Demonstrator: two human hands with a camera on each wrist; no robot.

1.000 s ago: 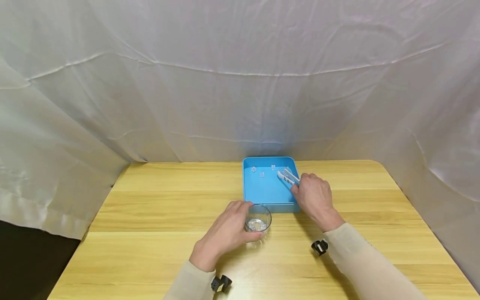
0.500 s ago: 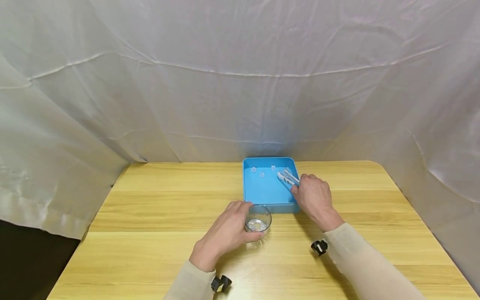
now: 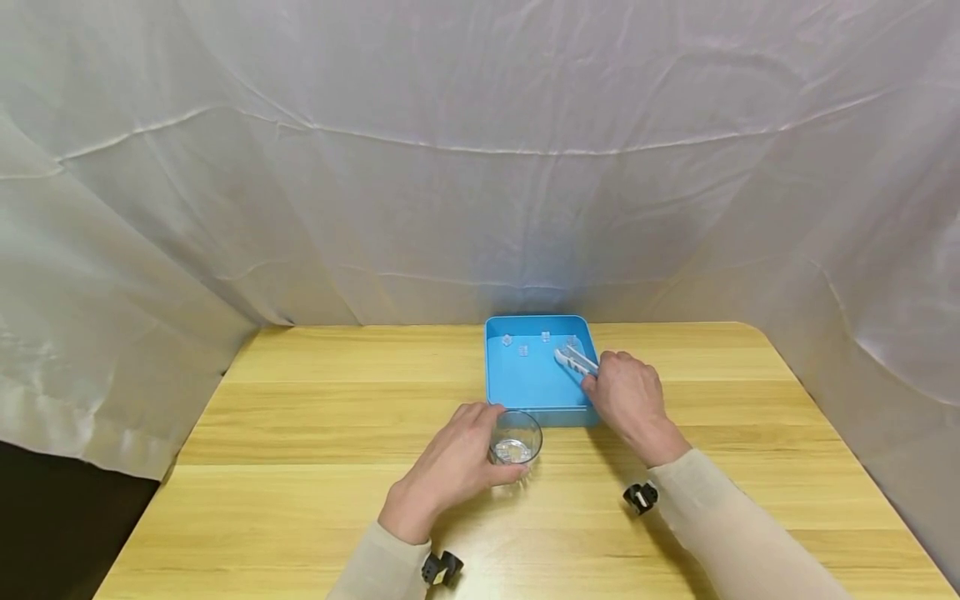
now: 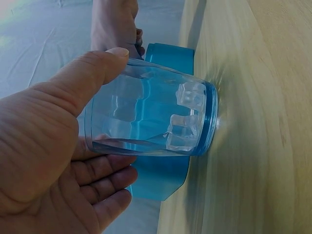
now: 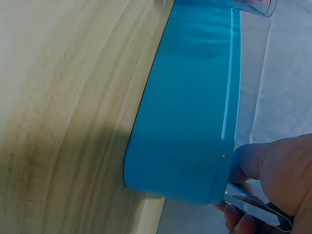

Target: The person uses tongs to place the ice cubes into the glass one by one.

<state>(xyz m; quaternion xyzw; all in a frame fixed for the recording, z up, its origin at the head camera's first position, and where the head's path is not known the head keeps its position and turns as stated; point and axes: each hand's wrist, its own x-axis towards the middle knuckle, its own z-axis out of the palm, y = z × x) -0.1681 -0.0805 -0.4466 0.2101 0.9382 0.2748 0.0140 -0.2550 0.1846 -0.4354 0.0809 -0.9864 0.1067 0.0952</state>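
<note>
My left hand (image 3: pixel 455 457) holds a clear drinking glass (image 3: pixel 527 425) at its side, thumb near the rim and fingers on the opposite side. The glass stands upright on the table. Clear ice-like cubes (image 4: pixel 183 131) lie at its bottom in the left wrist view. My right hand (image 3: pixel 628 396) grips white-tipped tongs (image 3: pixel 576 362) over the right wall of a blue tray (image 3: pixel 536 385). The tong tips point down into the tray, right by a clear cube (image 3: pixel 572 341). In the right wrist view the tray wall hides those tips.
Several clear cubes lie toward the tray's back, one (image 3: pixel 523 351) left of the tongs. The glass stands just in front of the tray's near wall. A pale curtain (image 3: pixel 480 225) hangs behind the wooden table (image 3: pixel 300 417).
The tongs' arms have drawn closer together and their tips have shifted slightly toward me, so the cube beside them shows more. My left hand and the glass stay put.
</note>
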